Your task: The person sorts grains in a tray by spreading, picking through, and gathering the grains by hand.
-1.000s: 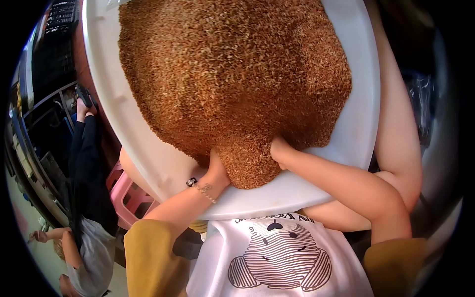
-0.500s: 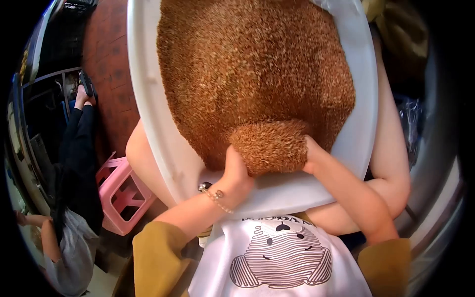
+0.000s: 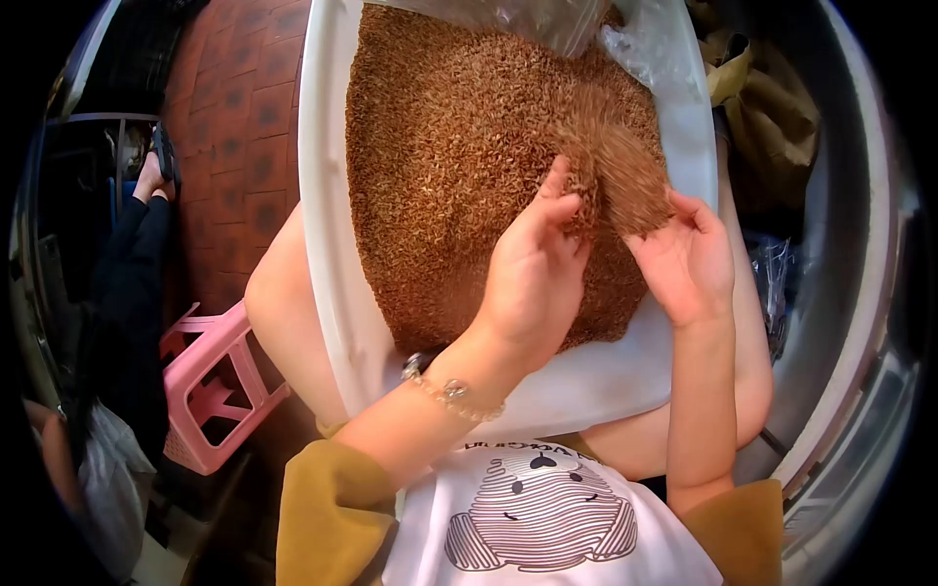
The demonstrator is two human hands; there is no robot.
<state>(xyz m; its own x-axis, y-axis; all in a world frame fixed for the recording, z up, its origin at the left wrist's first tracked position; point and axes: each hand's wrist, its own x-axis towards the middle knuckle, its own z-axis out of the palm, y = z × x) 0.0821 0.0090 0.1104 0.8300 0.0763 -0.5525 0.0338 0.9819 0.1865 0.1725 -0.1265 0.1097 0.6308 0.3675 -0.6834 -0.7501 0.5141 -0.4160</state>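
Note:
A white plastic tub [image 3: 325,186] rests across the lap, with a broad bed of reddish-brown grain [image 3: 459,166] in it. My left hand [image 3: 537,278], a beaded bracelet on its wrist, is above the grain with its fingers apart. To its right, my right hand [image 3: 689,259] is turned palm up, its fingers spread and slightly curled. A blurred stream of loose grain [image 3: 630,176] passes between and beyond the fingertips, falling toward the bed. Neither hand is closed around anything. Some fingertips are partly hidden by the moving grain.
Clear plastic bags [image 3: 640,49] lie at the tub's far end. A pink stool [image 3: 210,396] stands on the left, near another person's dark-trousered legs [image 3: 127,254]. On the right are a brown sack [image 3: 772,127] and crumpled plastic [image 3: 772,283].
Both hands have risen from the tub's near end, moving forward and right. The mound they cupped together has come loose and streams off the fingers. The plastic bags show more at the far end.

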